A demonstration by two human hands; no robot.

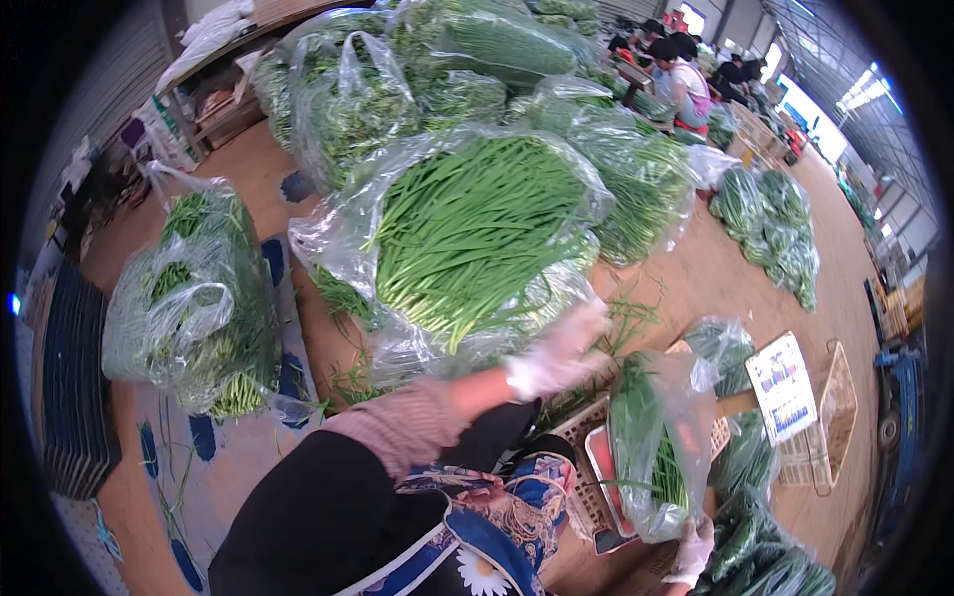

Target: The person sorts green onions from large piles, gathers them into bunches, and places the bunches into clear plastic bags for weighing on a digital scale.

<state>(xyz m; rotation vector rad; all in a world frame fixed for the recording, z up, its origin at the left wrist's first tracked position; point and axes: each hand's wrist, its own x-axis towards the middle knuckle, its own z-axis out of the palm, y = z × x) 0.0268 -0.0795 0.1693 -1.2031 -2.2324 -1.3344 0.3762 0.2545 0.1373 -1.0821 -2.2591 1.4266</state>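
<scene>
1. Heap of bagged greens (497, 45): biggest item, beyond the open bag; stacked together, probably to save floor (715, 278) space.
2. Open bag (333, 233): in front of the heap, what is directly under it hidden. Plastic pulled wide round the rim, likely so the contents can be reached from above.
3. Green stalks (477, 228): long, loose, inside the open bag, lying mostly one way, pale ends toward the person. Presumably laid like that to keep them aligned.
4. Tall bag of greens (189, 308): upright at the far left part of a blue-patched grey board (229, 447); board probably keeps it off the floor.
5. Crate (584, 425): beige, just right of the person's legs; seems to prop up the scale at a handy height.
6. Small bag of greens (656, 447): on the red-edged scale tray (602, 467), covering its right edge; looks placed for weighing.
7. Scale display (785, 387): on a post, past the tray's right edge.
8. Left hand (561, 353): white glove, blurred, over the open bag's near right edge; thumb and fingers look spread, nothing seen in them.
9. Right hand (693, 554): gloved, at the small bag's near right corner, maybe steadying it; grip pinching or just touching, cannot tell.
</scene>
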